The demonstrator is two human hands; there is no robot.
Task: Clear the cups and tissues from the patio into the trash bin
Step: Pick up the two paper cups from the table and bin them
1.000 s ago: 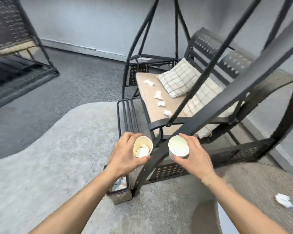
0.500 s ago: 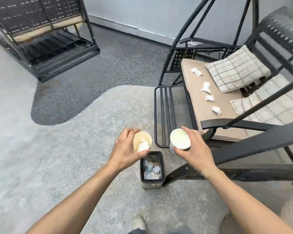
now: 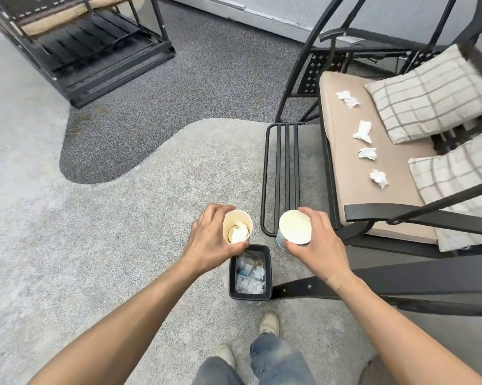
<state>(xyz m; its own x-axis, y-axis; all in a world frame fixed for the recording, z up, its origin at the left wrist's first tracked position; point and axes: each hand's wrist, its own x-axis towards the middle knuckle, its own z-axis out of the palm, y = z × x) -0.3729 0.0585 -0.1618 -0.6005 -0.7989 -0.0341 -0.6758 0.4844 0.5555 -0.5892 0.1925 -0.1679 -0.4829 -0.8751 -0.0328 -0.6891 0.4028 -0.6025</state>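
At lower centre, the small black rectangular trash bin [image 3: 249, 294] now lies beneath both hands; left fingers [image 3: 206, 222] hold a tissue-filled cream paper cup [image 3: 237, 226], right fingers [image 3: 316, 220] another cream paper cup [image 3: 294, 227], apparently ready to drop.

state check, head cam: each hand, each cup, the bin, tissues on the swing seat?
left hand: grips left cup
left cup: upright, crumpled tissue inside
right hand: grips right cup
right cup: upright, looks empty
trash bin: open, partly filled
tissues: four crumpled, on seat cushion
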